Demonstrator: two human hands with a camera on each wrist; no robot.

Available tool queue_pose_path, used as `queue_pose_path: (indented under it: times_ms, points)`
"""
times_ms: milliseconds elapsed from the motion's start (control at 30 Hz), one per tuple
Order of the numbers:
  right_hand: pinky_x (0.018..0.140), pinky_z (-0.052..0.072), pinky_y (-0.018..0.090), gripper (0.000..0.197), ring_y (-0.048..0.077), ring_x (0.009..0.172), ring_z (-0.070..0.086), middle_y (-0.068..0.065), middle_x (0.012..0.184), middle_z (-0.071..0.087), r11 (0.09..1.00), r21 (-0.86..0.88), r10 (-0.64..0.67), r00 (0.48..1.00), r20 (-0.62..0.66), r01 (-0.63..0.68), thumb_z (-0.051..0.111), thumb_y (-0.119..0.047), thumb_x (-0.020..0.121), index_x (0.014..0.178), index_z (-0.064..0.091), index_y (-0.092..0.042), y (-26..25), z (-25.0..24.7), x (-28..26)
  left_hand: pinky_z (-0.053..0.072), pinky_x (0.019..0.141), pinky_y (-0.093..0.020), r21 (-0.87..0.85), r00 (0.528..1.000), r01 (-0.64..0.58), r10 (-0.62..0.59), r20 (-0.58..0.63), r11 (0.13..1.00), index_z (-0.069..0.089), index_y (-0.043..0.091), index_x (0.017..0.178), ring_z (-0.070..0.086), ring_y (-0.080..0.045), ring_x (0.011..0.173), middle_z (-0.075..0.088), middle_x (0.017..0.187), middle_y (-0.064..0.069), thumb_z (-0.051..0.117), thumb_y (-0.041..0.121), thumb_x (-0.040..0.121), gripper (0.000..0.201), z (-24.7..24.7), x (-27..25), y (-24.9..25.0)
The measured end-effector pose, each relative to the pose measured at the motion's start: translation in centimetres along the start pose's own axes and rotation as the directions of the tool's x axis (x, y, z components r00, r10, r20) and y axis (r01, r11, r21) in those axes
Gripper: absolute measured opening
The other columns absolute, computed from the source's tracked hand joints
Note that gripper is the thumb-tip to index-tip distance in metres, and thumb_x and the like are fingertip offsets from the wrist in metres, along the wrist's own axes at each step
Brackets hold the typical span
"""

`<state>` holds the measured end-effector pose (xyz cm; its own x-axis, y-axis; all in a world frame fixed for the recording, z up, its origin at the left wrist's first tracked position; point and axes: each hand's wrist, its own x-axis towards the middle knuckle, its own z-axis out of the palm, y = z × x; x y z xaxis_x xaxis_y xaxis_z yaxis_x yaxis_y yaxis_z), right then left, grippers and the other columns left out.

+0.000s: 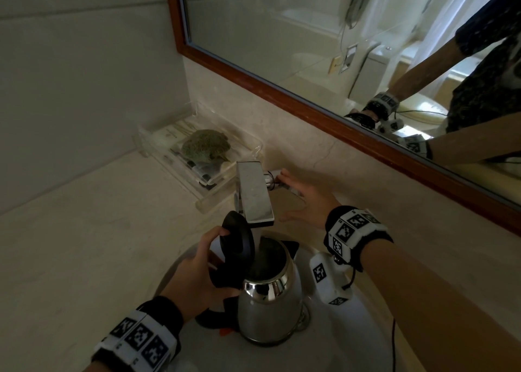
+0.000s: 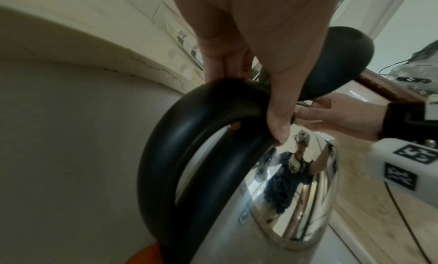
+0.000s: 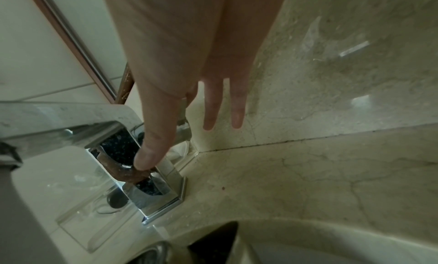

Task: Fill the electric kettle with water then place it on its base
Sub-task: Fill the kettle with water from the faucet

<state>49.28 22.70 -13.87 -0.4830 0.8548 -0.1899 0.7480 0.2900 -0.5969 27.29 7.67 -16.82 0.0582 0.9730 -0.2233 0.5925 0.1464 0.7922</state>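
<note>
Surroundings: a beige stone worktop [image 1: 84, 244] is seen, with a wood-framed mirror [image 1: 324, 61] mounted on the wall behind it.
Tray: a clear tray [image 1: 203, 157] is set on the worktop in the far corner, left of the tap; a green rounded item [image 1: 205, 145] and small bottles are held in it.
Tap: a square chrome tap [image 1: 253, 194] is extended over the basin [image 1: 366, 329], with its lever [image 1: 272, 178] on the right side.
Obstruction: the open black lid [image 1: 238, 242] is stood upright just left of the spout, close beside the water stream.
Kettle: the steel kettle [image 1: 267, 306] is held upright in the basin, its mouth directly under the spout; water is seen running into it.
Left hand: the left hand [image 1: 197, 275] is wrapped round the black handle [image 2: 184, 155], fingers [image 2: 225, 65] curled over its top and the thumb pressed near the steel body.
Right hand: the right hand [image 1: 304, 199] is held beside the tap, fingers [image 3: 234, 103] straight and spread; the lever is touched by the fingertips, nothing is gripped.
Kettle to right hand: kept apart, the hand being above and behind the kettle.
</note>
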Motion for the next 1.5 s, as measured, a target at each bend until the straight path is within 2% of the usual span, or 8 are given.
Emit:
queue_pose_path:
  times_ms: [100,233,433,700,967,1167,1367,1500]
  points:
    - [0.119,0.022,0.032,0.095,0.010,0.143,0.021,-0.012,0.157,0.014,1.000,-0.005,0.001,1.000,-0.004,-0.001,0.078,-0.024,0.072,0.147,0.020,-0.024,0.0,0.0,-0.1,0.046,0.071,-0.013,0.006,1.000,0.000,0.000,-0.002,1.000,0.011,0.034,0.135,0.059,-0.008,0.082,0.053,0.086,0.016,0.084,0.020,0.060,0.106,0.0,0.0,0.0]
    - [0.118,0.021,0.026,0.094,0.009,0.143,0.021,-0.010,0.157,0.014,1.000,-0.008,-0.008,1.000,-0.011,0.008,0.078,-0.023,0.072,0.147,0.021,-0.023,-0.1,-0.1,-0.1,0.046,0.073,-0.016,0.010,1.000,0.019,-0.019,-0.004,1.000,0.010,0.037,0.133,0.060,-0.009,0.082,0.055,0.087,0.013,0.084,0.022,0.059,0.107,0.1,0.1,-0.2]
    - [0.119,0.023,0.032,0.093,0.012,0.143,0.023,-0.009,0.157,0.014,1.000,0.003,-0.007,1.000,-0.019,0.007,0.077,-0.024,0.073,0.147,0.021,-0.024,-0.2,0.1,-0.2,0.044,0.062,-0.009,0.025,1.000,0.003,-0.003,0.001,1.000,0.011,0.035,0.134,0.058,-0.007,0.079,0.054,0.087,0.015,0.084,0.022,0.060,0.104,0.0,0.1,-0.1]
    - [0.119,0.023,0.033,0.091,0.009,0.143,0.021,-0.014,0.157,0.013,0.996,0.084,0.029,0.999,-0.022,-0.027,0.076,-0.024,0.074,0.146,0.021,-0.028,-0.4,0.3,-0.3,0.044,0.060,-0.006,0.020,1.000,-0.008,0.008,-0.008,1.000,0.013,0.038,0.130,0.060,-0.006,0.081,0.055,0.089,0.018,0.084,0.025,0.058,0.102,0.1,0.2,-0.5]
    - [0.119,0.023,0.036,0.094,0.012,0.144,0.021,-0.009,0.158,0.013,0.996,0.084,0.036,0.999,-0.030,-0.033,0.078,-0.024,0.072,0.146,0.022,-0.025,-0.5,0.4,-0.2,0.045,0.069,-0.013,0.008,1.000,0.017,-0.017,-0.006,1.000,0.012,0.043,0.129,0.061,-0.006,0.080,0.059,0.089,0.013,0.085,0.027,0.056,0.104,0.2,0.3,-0.6]
    - [0.117,0.027,0.036,0.094,0.017,0.142,0.027,-0.008,0.159,0.009,0.997,-0.041,0.062,0.998,-0.021,-0.063,0.076,-0.029,0.074,0.147,0.017,-0.026,-1.6,0.4,-0.7,0.043,0.067,-0.011,0.003,1.000,0.013,-0.013,-0.017,1.000,0.013,0.042,0.129,0.060,-0.005,0.081,0.059,0.087,0.015,0.085,0.026,0.056,0.104,0.3,0.3,-0.7]
    - [0.113,0.034,0.036,0.097,0.024,0.138,0.035,-0.004,0.160,0.001,0.982,-0.163,0.091,0.995,-0.034,-0.095,0.074,-0.032,0.075,0.149,0.012,-0.023,-3.0,1.4,-0.8,0.043,0.064,-0.012,0.007,0.999,-0.003,0.003,-0.040,1.000,0.016,0.049,0.122,0.063,-0.008,0.080,0.062,0.088,0.007,0.086,0.024,0.054,0.100,0.5,0.3,-0.9]
    - [0.111,0.037,0.039,0.102,0.028,0.136,0.037,-0.001,0.160,-0.004,0.975,-0.203,0.089,0.996,-0.028,-0.093,0.075,-0.037,0.073,0.149,0.007,-0.025,-3.6,1.7,-1.0,0.041,0.066,-0.011,0.016,0.999,0.002,-0.002,-0.032,1.000,0.015,0.037,0.131,0.060,-0.008,0.083,0.059,0.088,0.010,0.085,0.021,0.056,0.104,0.5,0.2,-0.7]
